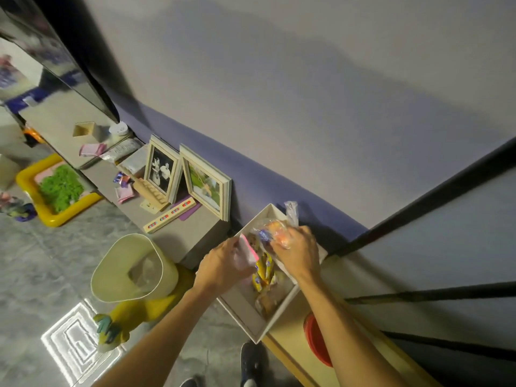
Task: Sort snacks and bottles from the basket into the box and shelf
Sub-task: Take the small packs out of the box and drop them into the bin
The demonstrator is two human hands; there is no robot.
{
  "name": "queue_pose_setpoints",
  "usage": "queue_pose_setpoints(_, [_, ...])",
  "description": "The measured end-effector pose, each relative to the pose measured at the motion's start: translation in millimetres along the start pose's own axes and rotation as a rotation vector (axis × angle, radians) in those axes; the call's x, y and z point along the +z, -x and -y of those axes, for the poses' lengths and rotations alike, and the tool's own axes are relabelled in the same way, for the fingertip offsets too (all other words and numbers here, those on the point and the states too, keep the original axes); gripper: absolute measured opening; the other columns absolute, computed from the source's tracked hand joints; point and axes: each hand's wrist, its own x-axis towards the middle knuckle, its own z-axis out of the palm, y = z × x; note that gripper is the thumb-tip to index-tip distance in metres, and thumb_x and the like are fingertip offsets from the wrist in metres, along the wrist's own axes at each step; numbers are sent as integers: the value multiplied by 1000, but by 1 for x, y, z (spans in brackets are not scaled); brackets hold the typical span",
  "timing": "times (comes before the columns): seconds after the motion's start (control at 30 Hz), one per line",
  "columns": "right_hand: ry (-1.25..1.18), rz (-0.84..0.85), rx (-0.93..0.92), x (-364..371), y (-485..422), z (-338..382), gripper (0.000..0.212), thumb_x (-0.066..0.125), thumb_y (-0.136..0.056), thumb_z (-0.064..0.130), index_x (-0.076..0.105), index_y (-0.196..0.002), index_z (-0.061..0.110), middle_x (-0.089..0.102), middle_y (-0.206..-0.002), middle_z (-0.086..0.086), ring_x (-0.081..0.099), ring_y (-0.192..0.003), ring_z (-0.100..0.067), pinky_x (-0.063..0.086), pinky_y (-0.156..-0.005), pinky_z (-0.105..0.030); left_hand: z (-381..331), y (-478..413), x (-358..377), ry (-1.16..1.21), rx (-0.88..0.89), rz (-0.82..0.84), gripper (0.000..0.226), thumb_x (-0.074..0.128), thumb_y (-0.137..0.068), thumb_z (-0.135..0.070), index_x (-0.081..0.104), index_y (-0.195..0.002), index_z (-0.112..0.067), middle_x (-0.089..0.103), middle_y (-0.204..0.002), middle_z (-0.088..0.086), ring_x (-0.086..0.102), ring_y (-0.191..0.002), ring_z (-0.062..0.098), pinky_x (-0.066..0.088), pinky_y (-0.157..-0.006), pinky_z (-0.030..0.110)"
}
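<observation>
We count two hands, the left hand [223, 263] and the right hand [298, 252]. There is one white box [280, 312]. Inside it we make out at least two yellow snack packets [262, 273]; the rest of its contents are too blurred to count. There is one clear bag [279, 233], in the right hand. We count three pink packets: one pink packet [247, 251] in the left hand and two [125, 194] [92, 149] on the bench. There are two picture frames [162, 169] [206, 188], one wooden bead strip [170, 215], one cream bin [134, 269], one yellow tray [53, 219], one red bowl [318, 342] and two dark shoes [251, 358] [191, 382].
</observation>
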Motion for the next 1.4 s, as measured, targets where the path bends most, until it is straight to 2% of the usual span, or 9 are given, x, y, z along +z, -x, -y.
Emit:
queue_pose_setpoints(0.2, [-56, -86, -65, -45, 22, 59, 42, 83, -89, 42, 74, -124, 21, 64, -109, -1, 58, -94, -13, 36, -68, -6, 4, 41, -75, 46, 109, -121, 74, 86, -73, -62, 61, -133, -26, 71, -116, -15, 71, -103, 11, 59, -88, 29])
queue_pose_setpoints(0.4, [-147, -151, -164, -46, 55, 153, 55, 90, -82, 43, 72, -129, 19, 63, -118, 1, 64, -101, -14, 65, -78, -31, 47, 89, -167, 129, 122, -186, 94, 81, -70, -76, 51, -148, -35, 64, -137, -10, 65, -122, 14, 61, -98, 42])
queue_pose_setpoints(0.6, [-164, -108, -232, -4, 94, 250, 58, 92, -82, 40, 72, -131, 15, 62, -123, -2, 62, -105, -17, 58, -77, -24, 118, 131, -239, 85, 89, -262, 101, 80, -74, -76, 41, -159, -39, 56, -152, -4, 61, -129, 20, 60, -99, 42])
queue_pose_setpoints(0.7, [-157, -59, -271, 25, 107, 284, 57, 93, -82, 36, 73, -130, 12, 64, -121, -3, 60, -102, -15, 39, -72, -8, 163, 141, -260, 50, 42, -295, 104, 77, -72, -81, 42, -159, -37, 62, -140, -7, 66, -119, 19, 62, -92, 41])
queue_pose_setpoints(0.8, [-115, -1, -302, 58, 105, 307, 51, 93, -80, 38, 75, -122, 14, 63, -119, -2, 58, -98, -16, 37, -69, -11, 208, 140, -275, 45, 22, -297, 100, 85, -72, -71, 49, -157, -31, 66, -126, -7, 69, -108, 17, 60, -89, 42])
queue_pose_setpoints(0.97, [-98, 92, -340, 127, 81, 336, 44, 91, -80, 37, 75, -114, 15, 62, -115, -3, 61, -102, -23, 52, -80, -27, 274, 113, -288, 26, -66, -326, 100, 88, -70, -68, 51, -155, -30, 67, -135, -5, 69, -112, 19, 60, -90, 39])
queue_pose_setpoints(1.13, [-93, 200, -355, 218, 56, 346, 35, 87, -83, 35, 74, -109, 14, 61, -110, -5, 54, -96, -19, 44, -76, -24, 339, 76, -269, 75, -167, -290, 96, 93, -72, -56, 50, -154, -27, 66, -132, -3, 69, -109, 19, 59, -87, 37])
queue_pose_setpoints(1.3, [-26, 294, -291, 315, 47, 322, 27, 84, -86, 33, 74, -105, 16, 58, -101, 0, 55, -90, -16, 39, -69, -16, 404, 37, -218, 139, -243, -184, 92, 92, -77, -46, 48, -156, -28, 60, -130, -6, 63, -92, 10, 48, -75, 15])
queue_pose_setpoints(1.4, [18, 314, -223, 372, 41, 300, 26, 79, -89, 38, 75, -106, 19, 61, -106, -1, 63, -92, -20, 46, -69, -21, 446, 10, -179, 175, -258, -126, 88, 93, -76, -44, 51, -152, -29, 63, -126, -4, 62, -94, 10, 52, -84, 24])
